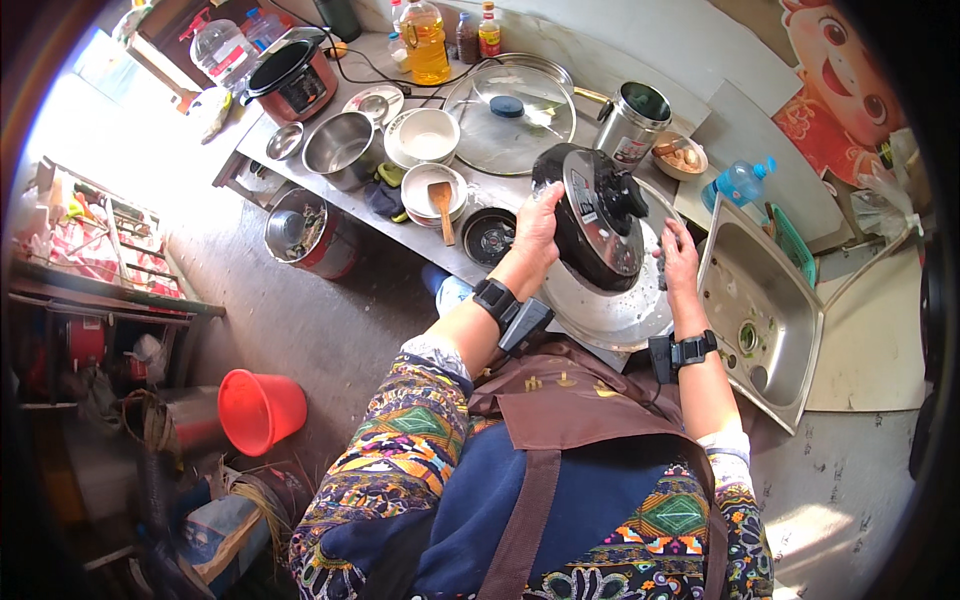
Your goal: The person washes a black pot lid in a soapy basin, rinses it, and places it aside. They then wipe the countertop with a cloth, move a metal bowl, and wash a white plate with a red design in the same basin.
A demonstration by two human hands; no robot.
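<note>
My left hand (538,225) grips the left rim of a black cooker lid (600,206) with a shiny top and a black knob. The lid is tilted above a large, wet metal basin (592,319). To the right of the lid is my right hand (680,259), its fingers bent near the basin's far right rim. Something small and dark shows by its fingertips, and whether it is held is unclear. Just left of the lid sits a round black part (489,236). White bowls (431,191) stand beyond it, with a wooden spatula (441,202) across the front one.
A stainless sink (772,315) lies to my right. A glass lid (517,127), a steel container (634,124), a steel pot (341,146) and an electric cooker (292,79) occupy the counter (480,187). A bucket (311,236) and a red bucket (262,412) are on the floor.
</note>
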